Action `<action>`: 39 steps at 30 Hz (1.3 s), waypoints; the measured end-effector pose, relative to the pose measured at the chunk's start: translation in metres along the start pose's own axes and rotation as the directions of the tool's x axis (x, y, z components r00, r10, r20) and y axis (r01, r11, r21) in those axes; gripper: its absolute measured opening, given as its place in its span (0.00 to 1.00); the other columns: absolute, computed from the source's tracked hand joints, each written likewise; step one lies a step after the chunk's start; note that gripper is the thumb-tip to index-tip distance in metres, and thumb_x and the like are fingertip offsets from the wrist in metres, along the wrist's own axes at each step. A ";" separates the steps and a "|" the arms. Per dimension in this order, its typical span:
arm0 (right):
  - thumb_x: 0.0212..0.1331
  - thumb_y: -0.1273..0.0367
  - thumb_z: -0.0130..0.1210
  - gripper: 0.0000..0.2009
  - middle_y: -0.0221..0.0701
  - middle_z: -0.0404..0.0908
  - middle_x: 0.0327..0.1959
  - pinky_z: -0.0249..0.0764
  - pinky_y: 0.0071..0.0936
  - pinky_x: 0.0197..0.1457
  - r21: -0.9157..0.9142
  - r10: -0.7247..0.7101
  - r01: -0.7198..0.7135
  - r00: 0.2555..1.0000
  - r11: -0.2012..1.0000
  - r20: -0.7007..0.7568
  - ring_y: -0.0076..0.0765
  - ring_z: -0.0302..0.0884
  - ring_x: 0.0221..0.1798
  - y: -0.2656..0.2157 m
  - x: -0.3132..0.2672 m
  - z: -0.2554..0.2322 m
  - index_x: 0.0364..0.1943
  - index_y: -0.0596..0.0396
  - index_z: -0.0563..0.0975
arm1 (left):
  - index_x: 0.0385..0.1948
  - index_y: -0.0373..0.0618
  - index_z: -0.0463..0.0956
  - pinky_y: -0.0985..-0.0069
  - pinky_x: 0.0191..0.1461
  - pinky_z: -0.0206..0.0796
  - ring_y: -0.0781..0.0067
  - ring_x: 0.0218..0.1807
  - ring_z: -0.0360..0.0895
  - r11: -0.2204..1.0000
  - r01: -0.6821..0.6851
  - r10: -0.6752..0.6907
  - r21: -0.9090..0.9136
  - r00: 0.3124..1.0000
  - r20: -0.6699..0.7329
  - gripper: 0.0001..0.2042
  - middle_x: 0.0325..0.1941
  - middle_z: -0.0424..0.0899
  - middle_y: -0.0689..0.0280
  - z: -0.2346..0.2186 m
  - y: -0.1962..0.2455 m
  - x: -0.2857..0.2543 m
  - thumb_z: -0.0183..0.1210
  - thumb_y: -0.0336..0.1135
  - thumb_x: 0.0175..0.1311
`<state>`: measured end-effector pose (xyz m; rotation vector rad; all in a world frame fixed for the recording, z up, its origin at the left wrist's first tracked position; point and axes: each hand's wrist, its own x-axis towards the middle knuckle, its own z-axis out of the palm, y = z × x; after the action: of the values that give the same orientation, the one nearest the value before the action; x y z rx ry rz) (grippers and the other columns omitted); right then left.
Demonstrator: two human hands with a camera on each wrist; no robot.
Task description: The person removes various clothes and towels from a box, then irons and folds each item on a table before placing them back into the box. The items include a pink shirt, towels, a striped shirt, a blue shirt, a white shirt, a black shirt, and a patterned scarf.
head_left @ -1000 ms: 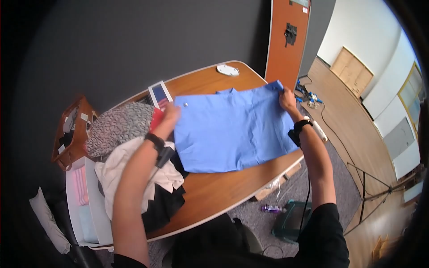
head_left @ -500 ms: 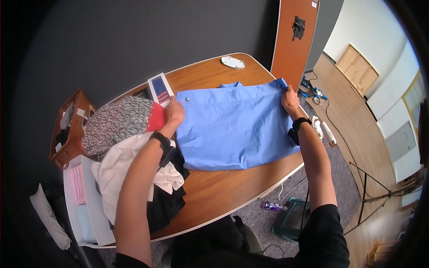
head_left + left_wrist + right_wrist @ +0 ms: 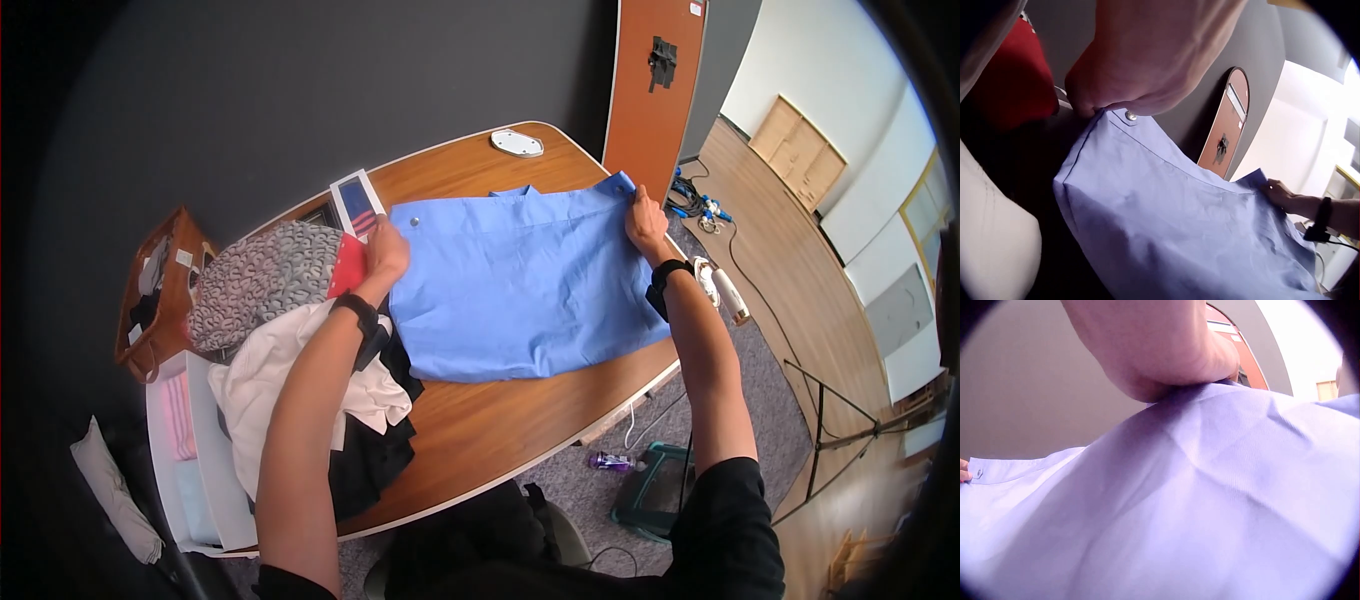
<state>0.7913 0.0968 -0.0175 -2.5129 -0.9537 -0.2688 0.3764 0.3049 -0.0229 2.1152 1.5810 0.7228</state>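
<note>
A sheet of light blue cloth (image 3: pixel 520 290) with a stitched band and a metal snap stretches between my hands over the wooden table. At its upper left corner, beside the snap (image 3: pixel 1130 115), my left hand (image 3: pixel 387 250) pinches the edge. My right hand (image 3: pixel 647 222) grips the upper right corner, fingers partly hidden by the hand itself in the right wrist view. The cloth's top edge runs fairly taut, while soft creases cross the lower part. Left of my left hand lies a grey patterned fabric item (image 3: pixel 265 280) with a red end (image 3: pixel 348 265).
White (image 3: pixel 260 365) and black clothes (image 3: pixel 375 465) are heaped at the table's left. Beyond stand a brown bag (image 3: pixel 160 290) and a white box (image 3: pixel 205 450) holding folded cloth. A small framed box (image 3: pixel 357 200) and a white plate-like object (image 3: pixel 517 143) lie toward the back.
The blue cloth's top edge looks straighter than a second ago, and my left hand has gone from blurred to still. Both hands keep their corners; little differs from half a second ago.
</note>
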 end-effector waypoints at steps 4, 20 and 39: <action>0.70 0.65 0.43 0.15 0.58 0.85 0.45 0.79 0.60 0.51 -0.020 -0.009 0.009 0.999 1.000 0.041 0.69 0.84 0.49 0.003 0.002 0.003 0.54 0.57 0.73 | 0.54 0.30 0.67 0.44 0.59 0.73 0.28 0.52 0.81 1.000 -0.001 0.001 0.015 1.000 0.000 0.16 0.47 0.83 0.34 0.005 -0.006 0.005 0.51 0.23 0.65; 0.70 0.61 0.57 0.21 0.46 0.77 0.56 0.76 0.46 0.60 0.243 -0.636 0.600 0.764 0.762 0.109 0.56 0.76 0.59 -0.030 -0.227 -0.092 0.62 0.57 0.74 | 0.68 0.35 0.66 0.54 0.61 0.70 0.42 0.59 0.76 0.866 -0.477 0.416 0.151 0.854 0.314 0.34 0.60 0.77 0.44 -0.104 0.014 -0.238 0.68 0.41 0.63; 0.71 0.56 0.55 0.21 0.44 0.74 0.68 0.65 0.50 0.73 0.077 -0.615 0.610 0.784 0.789 0.086 0.51 0.69 0.71 0.024 -0.261 -0.078 0.60 0.54 0.80 | 0.74 0.38 0.58 0.77 0.40 0.73 0.76 0.35 0.81 0.784 0.091 0.151 -0.614 0.932 0.330 0.36 0.37 0.87 0.60 -0.057 -0.041 -0.227 0.66 0.27 0.65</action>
<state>0.6112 -0.1076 -0.0419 -2.1109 -1.7933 -0.3013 0.2588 0.0992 -0.0401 1.6494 0.9295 0.6892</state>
